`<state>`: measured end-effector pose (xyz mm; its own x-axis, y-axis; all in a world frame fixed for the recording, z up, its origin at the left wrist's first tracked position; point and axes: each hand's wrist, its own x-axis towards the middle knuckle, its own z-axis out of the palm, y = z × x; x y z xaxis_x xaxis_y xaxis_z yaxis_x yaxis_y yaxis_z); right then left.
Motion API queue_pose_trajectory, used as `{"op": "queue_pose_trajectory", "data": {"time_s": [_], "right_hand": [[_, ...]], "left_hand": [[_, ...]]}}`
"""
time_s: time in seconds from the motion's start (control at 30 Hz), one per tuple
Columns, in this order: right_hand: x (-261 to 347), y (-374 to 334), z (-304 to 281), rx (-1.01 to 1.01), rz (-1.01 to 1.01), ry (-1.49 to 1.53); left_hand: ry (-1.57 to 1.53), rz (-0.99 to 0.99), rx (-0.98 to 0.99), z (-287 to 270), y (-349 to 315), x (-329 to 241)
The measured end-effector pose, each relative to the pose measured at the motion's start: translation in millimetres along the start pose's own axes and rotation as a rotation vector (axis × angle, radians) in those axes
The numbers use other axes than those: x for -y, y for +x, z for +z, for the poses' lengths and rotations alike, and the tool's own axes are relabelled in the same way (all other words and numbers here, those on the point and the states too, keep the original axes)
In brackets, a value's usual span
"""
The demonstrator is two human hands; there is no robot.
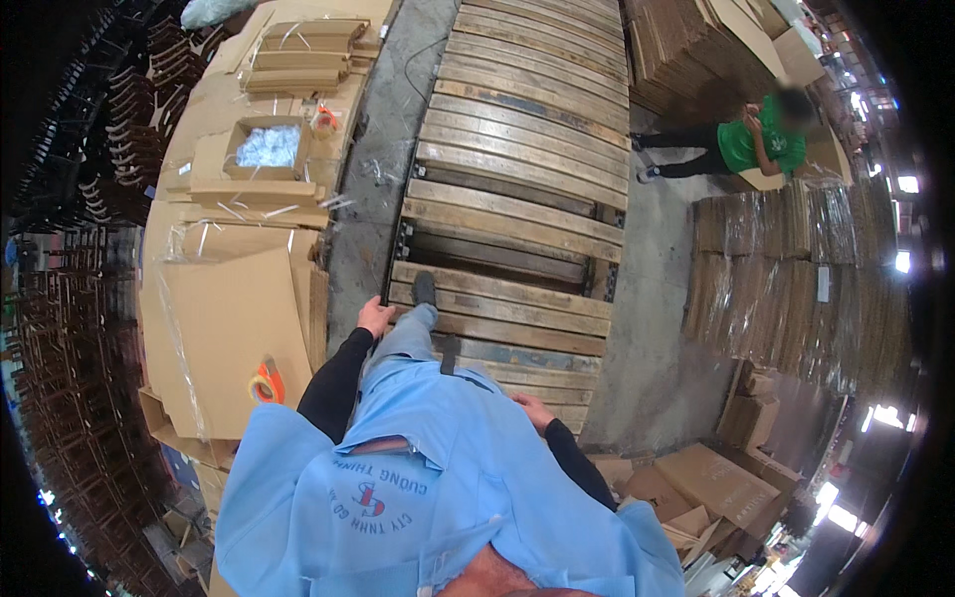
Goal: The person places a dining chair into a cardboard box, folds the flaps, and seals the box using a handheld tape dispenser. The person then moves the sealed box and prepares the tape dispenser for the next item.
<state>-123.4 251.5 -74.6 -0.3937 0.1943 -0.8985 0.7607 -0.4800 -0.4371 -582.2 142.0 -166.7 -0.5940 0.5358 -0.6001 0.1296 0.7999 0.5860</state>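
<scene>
My left hand (375, 317) hangs beside my left thigh, next to the edge of a slatted wooden conveyor (517, 159). Its fingers are loosely apart and hold nothing. On the other side, my right hand (534, 412) hangs by my right hip over the slats, its fingers partly hidden and loosely extended, with no object visible in it. One of my shoes (425, 289) rests on the slats. To my left, an orange tape dispenser (267, 381) lies on a stack of flat cardboard sheets (234, 318).
Farther left stands an open carton (232, 171) of clear plastic, near another tape dispenser (325, 121). Gaps (497, 261) break the slats ahead. A person in green (761, 144) stands at the far right beside cardboard stacks (786, 279). Cartons (716, 483) lie behind on the right.
</scene>
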Motion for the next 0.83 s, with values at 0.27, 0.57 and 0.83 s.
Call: {"op": "queue_pose_trajectory", "data": {"time_s": [0.27, 0.57, 0.83], "right_hand": [[187, 8, -41, 0.077, 0.076, -0.094], [301, 60, -88, 0.021, -0.013, -0.087], [506, 139, -186, 0.185, -0.223, 0.246]], "left_hand": [[-0.010, 0.124, -0.079, -93, 122, -76], [-0.518, 0.073, 0.061, -90, 175, -177], [-0.515, 0.010, 0.127, -128, 281, -309]]}}
